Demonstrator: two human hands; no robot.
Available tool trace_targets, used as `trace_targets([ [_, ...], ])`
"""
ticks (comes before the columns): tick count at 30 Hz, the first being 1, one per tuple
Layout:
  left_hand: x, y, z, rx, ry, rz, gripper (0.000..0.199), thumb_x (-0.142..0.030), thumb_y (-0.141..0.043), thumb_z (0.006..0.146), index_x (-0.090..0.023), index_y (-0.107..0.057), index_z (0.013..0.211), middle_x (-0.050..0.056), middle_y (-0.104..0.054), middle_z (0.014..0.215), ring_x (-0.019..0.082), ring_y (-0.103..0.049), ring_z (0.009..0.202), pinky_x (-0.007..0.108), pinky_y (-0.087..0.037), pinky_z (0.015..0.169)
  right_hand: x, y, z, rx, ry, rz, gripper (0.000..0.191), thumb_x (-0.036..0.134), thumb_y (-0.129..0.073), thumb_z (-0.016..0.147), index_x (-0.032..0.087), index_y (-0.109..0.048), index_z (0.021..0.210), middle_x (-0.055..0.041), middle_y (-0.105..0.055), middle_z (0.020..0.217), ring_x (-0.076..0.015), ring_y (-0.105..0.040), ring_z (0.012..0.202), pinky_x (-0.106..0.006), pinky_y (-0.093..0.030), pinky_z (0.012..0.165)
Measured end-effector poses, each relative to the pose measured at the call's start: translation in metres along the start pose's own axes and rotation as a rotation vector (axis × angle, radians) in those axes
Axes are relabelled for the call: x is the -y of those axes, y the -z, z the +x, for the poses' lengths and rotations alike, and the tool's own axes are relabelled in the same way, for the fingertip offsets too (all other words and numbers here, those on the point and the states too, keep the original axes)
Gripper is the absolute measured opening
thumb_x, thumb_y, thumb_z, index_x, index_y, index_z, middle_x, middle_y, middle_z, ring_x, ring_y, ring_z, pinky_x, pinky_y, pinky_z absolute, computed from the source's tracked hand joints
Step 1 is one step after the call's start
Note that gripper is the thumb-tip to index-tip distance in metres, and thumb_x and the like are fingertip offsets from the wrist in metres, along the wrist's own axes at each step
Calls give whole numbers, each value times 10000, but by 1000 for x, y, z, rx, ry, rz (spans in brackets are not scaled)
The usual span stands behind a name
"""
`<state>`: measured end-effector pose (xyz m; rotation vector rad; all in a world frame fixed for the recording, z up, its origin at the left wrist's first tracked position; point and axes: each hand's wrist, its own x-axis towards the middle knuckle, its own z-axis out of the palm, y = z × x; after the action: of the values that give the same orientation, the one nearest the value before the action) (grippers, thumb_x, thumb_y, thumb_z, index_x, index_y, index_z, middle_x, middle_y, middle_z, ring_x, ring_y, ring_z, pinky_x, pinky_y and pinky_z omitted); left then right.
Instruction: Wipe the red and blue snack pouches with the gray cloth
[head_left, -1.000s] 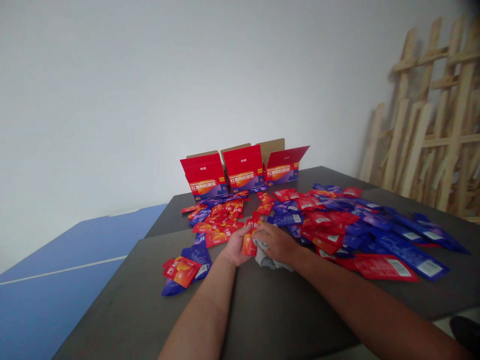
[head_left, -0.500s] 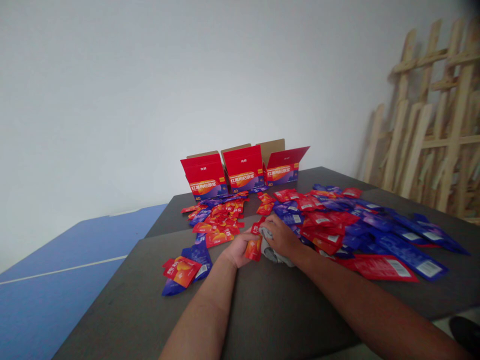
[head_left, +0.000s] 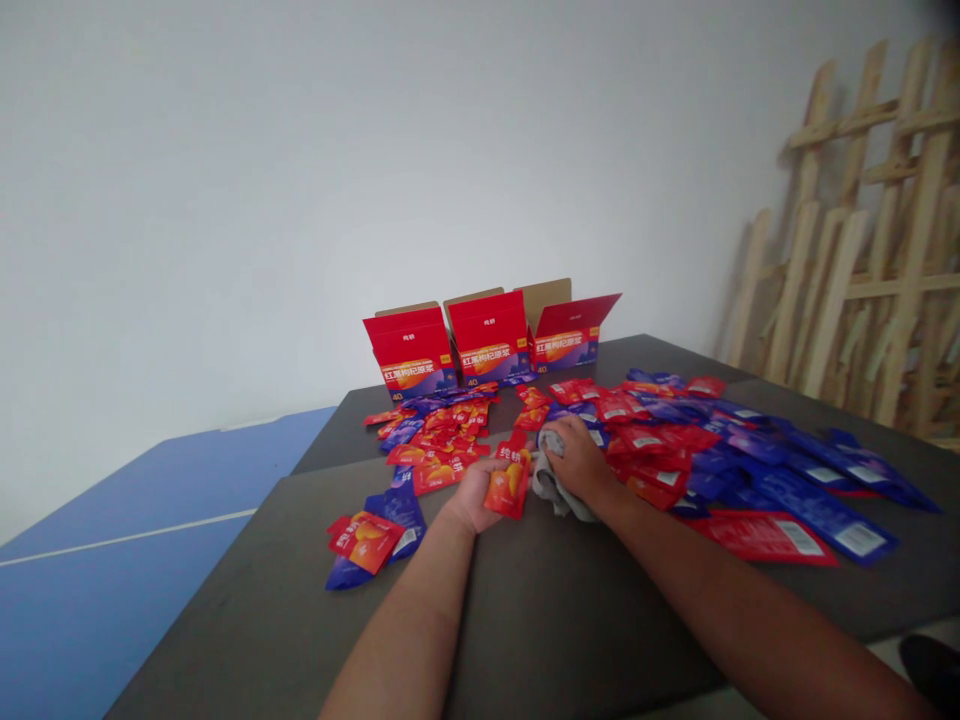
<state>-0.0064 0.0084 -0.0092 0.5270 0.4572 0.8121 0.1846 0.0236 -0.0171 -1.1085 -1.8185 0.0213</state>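
Note:
A red pouch (head_left: 508, 482) with orange fruit print lies face up across the fingers of my left hand (head_left: 474, 497), which holds it low over the table. My right hand (head_left: 579, 460) is closed around a crumpled grey cloth (head_left: 553, 478), just right of the pouch and apart from it. To the left of my left hand, a red pouch (head_left: 366, 541) rests on blue pouches (head_left: 405, 515). A mixed pile of red and blue pouches (head_left: 442, 440) lies beyond my left hand. A larger spread of pouches (head_left: 652, 450) lies right of my right hand.
Three open red and purple cartons, a left one (head_left: 416, 365), a middle one (head_left: 491, 350) and a right one (head_left: 568, 345), stand at the back of the dark table (head_left: 555, 620). A blue surface (head_left: 150, 510) adjoins on the left. Wooden frames (head_left: 862, 250) lean against the wall at right.
My right hand has drawn the cloth off the pouch and moved slightly right and up. The pouch in my left hand now shows its whole front.

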Motion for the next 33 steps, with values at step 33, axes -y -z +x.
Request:
trace_targets([
  [33,5,-4,1,-62,33,116,353,-459,-531,854,-130,-619,947,52,-668,729,123,-595,511,197,-396,416,17,-12,-3,2,-119,129,262,128,-541,733,191,-610,978,-61,-512,995,-214,-531,942,-379,-483,861],
])
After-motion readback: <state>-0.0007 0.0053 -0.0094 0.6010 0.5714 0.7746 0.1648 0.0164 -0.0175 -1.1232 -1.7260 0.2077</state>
